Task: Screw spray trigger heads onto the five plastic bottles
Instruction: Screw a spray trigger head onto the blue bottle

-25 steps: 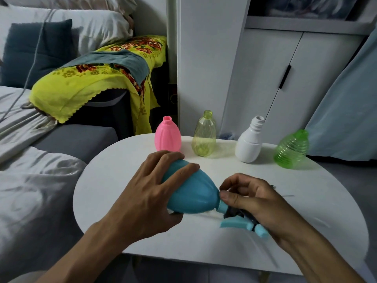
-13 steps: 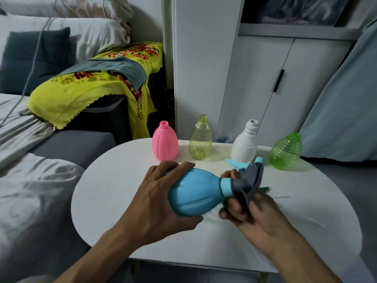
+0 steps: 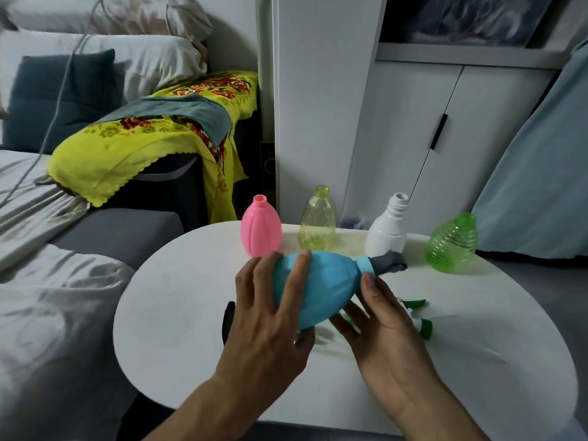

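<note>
Half a second ago the blue bottle [image 3: 318, 284] lay level with the right fingers curled about its grey trigger head [image 3: 389, 262]. That hand has since slid back onto the body, and the bottle now tilts, its neck raised toward the upper right above the middle of the white round table [image 3: 178, 329].

Going left to right: a dark object [image 3: 228, 321] lies on the table just left of the left hand [image 3: 270, 316], partly hidden. That hand grasps the bottle's broad end from above, fingers spread and bent over it. The right hand [image 3: 381, 326] cradles the bottle from below and the right, thumb pressed near the neck. A green and white trigger head [image 3: 416, 316] lies on the table just beyond the right hand.

Along the table's far edge stand the pink bottle [image 3: 261, 229], the yellow-green bottle [image 3: 317, 222], the white bottle [image 3: 388, 229] and the green ribbed bottle [image 3: 453, 245], all uncapped. The pink one sits just behind the left fingertips. Bare tabletop spreads at the lower left and the right of the frame.
</note>
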`<state>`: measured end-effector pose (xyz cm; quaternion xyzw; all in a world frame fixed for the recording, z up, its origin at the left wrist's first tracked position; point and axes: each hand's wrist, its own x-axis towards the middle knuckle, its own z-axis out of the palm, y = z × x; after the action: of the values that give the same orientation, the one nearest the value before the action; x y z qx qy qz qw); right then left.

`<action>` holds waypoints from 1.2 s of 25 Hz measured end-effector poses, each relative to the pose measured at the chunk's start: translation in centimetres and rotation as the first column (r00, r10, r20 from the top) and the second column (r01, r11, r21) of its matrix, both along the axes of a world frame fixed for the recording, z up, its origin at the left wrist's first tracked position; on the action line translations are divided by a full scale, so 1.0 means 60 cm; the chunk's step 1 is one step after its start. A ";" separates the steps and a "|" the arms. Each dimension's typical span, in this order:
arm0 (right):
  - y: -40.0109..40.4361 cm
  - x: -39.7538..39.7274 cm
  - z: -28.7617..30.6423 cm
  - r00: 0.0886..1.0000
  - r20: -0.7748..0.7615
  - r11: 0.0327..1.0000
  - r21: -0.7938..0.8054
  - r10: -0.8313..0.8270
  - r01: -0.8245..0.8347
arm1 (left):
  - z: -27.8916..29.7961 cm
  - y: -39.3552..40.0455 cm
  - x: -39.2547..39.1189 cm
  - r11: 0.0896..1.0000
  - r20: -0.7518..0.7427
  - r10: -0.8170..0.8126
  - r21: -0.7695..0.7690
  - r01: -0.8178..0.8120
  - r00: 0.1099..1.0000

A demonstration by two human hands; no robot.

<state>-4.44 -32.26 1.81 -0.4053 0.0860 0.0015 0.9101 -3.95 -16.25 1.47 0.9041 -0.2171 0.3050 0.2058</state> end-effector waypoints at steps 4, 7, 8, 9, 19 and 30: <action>-0.024 0.008 0.007 0.995 -0.104 0.993 0.120 -0.007 0.020 | -0.003 -0.013 -0.010 0.973 0.102 -0.205 0.132 0.191 0.973; -0.046 0.010 0.019 0.998 -0.053 1.000 0.024 0.018 -0.017 | 0.022 -0.006 -0.013 0.910 -0.187 -0.365 -0.279 0.306 0.912; -0.050 0.010 0.024 0.999 -0.015 0.999 0.000 0.037 -0.037 | 0.031 0.000 -0.009 0.855 -0.305 -0.421 -0.447 0.262 0.854; -0.053 0.010 0.028 0.998 0.026 0.998 -0.016 0.053 -0.053 | 0.037 0.008 -0.002 0.789 -0.406 -0.488 -0.584 0.191 0.773; -0.055 0.002 0.033 0.981 0.172 0.992 -0.107 0.088 -0.070 | 0.043 0.035 0.018 0.834 -0.578 -0.464 -0.540 0.112 0.671; -0.042 -0.006 0.042 0.941 0.316 0.978 -0.201 0.123 -0.061 | 0.048 0.031 0.009 0.787 -0.635 -0.576 -0.600 0.140 0.515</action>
<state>-4.78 -34.80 4.34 -0.4876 -0.0852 -0.0309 0.8684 -3.44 -14.37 4.33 0.7931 -0.2087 -0.1368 0.5556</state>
